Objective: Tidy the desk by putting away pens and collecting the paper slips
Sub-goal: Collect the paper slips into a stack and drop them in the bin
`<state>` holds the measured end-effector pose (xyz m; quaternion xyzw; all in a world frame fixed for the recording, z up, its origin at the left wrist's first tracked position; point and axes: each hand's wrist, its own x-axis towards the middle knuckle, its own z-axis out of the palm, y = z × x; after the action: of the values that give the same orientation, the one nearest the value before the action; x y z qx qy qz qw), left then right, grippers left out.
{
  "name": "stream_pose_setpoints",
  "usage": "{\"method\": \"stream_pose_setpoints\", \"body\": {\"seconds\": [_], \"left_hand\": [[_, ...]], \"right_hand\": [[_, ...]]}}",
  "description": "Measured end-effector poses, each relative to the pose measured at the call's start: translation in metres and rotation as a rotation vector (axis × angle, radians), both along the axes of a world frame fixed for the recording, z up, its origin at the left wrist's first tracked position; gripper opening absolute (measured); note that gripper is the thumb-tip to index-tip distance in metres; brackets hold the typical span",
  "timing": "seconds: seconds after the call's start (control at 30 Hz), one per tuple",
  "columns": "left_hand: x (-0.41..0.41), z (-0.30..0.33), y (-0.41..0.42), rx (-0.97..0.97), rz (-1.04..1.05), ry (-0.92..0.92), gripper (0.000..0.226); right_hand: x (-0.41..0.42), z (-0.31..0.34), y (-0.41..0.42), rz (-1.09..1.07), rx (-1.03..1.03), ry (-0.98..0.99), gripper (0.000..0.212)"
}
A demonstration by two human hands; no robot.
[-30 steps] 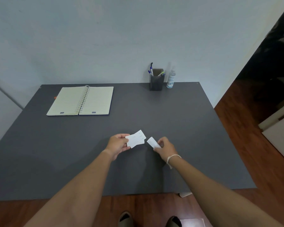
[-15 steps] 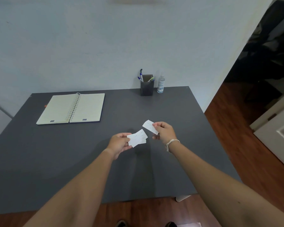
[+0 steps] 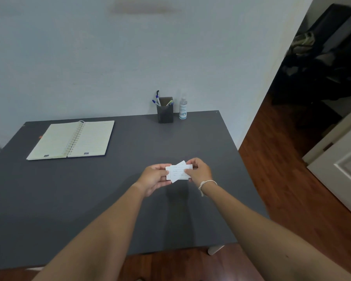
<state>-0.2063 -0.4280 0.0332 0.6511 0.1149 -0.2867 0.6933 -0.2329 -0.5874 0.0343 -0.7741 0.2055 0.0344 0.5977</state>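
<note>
A small stack of white paper slips (image 3: 178, 172) is held above the middle of the dark grey desk (image 3: 130, 195). My left hand (image 3: 154, 178) grips the stack's left edge. My right hand (image 3: 200, 170), with a white string bracelet at the wrist, pinches the right edge, its thumb on top. The slips overlap unevenly, one corner sticking out at the top. A dark pen holder (image 3: 165, 112) stands at the desk's far edge by the wall, with several pens (image 3: 156, 99) upright in it.
An open spiral notebook (image 3: 73, 138) lies at the far left of the desk. A small clear bottle (image 3: 183, 108) stands right of the pen holder. The desk's right edge borders a wooden floor (image 3: 292, 179), with a white door (image 3: 344, 171) further right.
My right hand lifted a single slip off the desk and carried it left onto the slips in my left hand. Both hands now hold the stack together. The camera tilted up.
</note>
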Motion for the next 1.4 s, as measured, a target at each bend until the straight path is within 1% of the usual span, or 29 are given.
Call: {"method": "stream_pose_setpoints", "body": {"seconds": [0.13,0.17,0.27,0.3,0.37,0.53,0.6,0.73,0.77,0.97,1.23,1.4], "left_hand": [[-0.004,0.001,-0.028,-0.028,-0.028,0.021,0.021],[-0.005,0.001,-0.035,-0.034,-0.032,0.021,0.021],[-0.008,0.0,-0.055,-0.053,-0.039,0.017,0.021],[-0.009,-0.001,-0.061,-0.06,-0.04,0.019,0.02],[-0.011,-0.002,-0.071,-0.063,-0.052,0.025,0.02],[-0.01,-0.004,-0.092,-0.042,-0.109,0.038,0.021],[-0.007,-0.005,-0.098,-0.039,-0.128,0.043,0.021],[0.001,-0.006,-0.108,-0.069,-0.145,0.05,0.025],[0.004,-0.007,-0.11,-0.074,-0.155,0.052,0.025],[0.023,-0.005,-0.121,-0.102,-0.209,0.063,0.024],[0.05,-0.006,-0.13,-0.129,-0.235,0.07,0.026],[0.058,-0.011,-0.134,-0.148,-0.259,0.095,0.022]], "right_hand": [[-0.006,-0.002,-0.029,0.013,-0.005,0.015,0.02],[-0.007,-0.003,-0.036,0.022,-0.003,0.019,0.023],[-0.013,-0.003,-0.056,0.048,0.045,0.024,0.044],[-0.015,-0.002,-0.062,0.049,0.057,0.019,0.047],[-0.019,-0.001,-0.073,0.037,0.052,0.016,0.044],[-0.025,-0.002,-0.092,-0.005,0.022,0.04,0.028],[-0.026,-0.003,-0.098,-0.012,0.015,0.052,0.029],[-0.023,-0.002,-0.105,-0.023,0.009,0.048,0.04],[-0.023,-0.002,-0.107,-0.035,0.005,0.048,0.04],[-0.011,-0.002,-0.116,-0.113,0.016,0.072,0.023],[0.009,-0.007,-0.12,-0.173,0.118,0.093,0.019],[0.02,-0.014,-0.126,-0.268,0.183,0.094,0.017]]}}
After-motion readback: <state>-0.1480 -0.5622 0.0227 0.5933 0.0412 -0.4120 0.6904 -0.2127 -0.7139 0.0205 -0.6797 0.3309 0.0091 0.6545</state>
